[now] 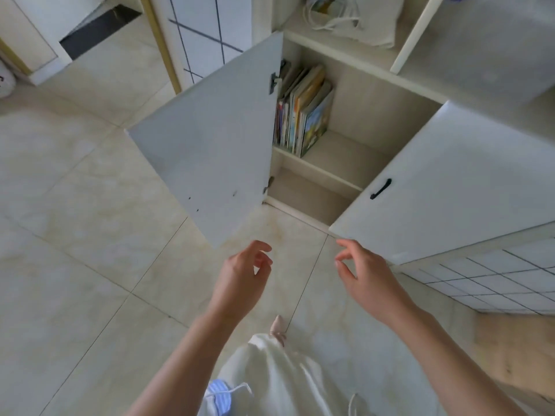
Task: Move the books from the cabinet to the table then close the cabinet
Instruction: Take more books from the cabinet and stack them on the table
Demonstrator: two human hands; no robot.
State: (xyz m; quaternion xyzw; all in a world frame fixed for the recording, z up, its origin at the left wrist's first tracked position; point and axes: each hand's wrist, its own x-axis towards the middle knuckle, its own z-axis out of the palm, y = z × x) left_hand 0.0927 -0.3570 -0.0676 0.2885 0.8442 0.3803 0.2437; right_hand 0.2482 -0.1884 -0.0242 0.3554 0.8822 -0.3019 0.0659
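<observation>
Tiled floor [75, 235]: pale stone-look squares, cut off at the left and lower edges. Left cabinet door [207, 151]: swung wide open, inner face showing, two hinges on its right edge; it hides the leftmost part of the cabinet interior. Left hand [243, 274]: bare, fingers loosely curled and apart, holding nothing, hovering over the floor below the open door. Books [303, 112]: a row standing upright and leaning slightly on the upper shelf of the cabinet [360, 115], packed against its left wall; the far-left spines are partly hidden behind the door and hinge; the outermost cover shows a colourful picture, but no title or writing can be read. Lower shelf [306, 196]: mostly in shadow, contents not discernible. Cloth bag [354, 19]: on the open shelf above, cut off by the top edge. Right hand [363, 271]: bare, fingers spread slightly and curled, empty, just beside the lower corner of the right cabinet door [450, 187]. That door stands partly open, with a dark handle [380, 189].
</observation>
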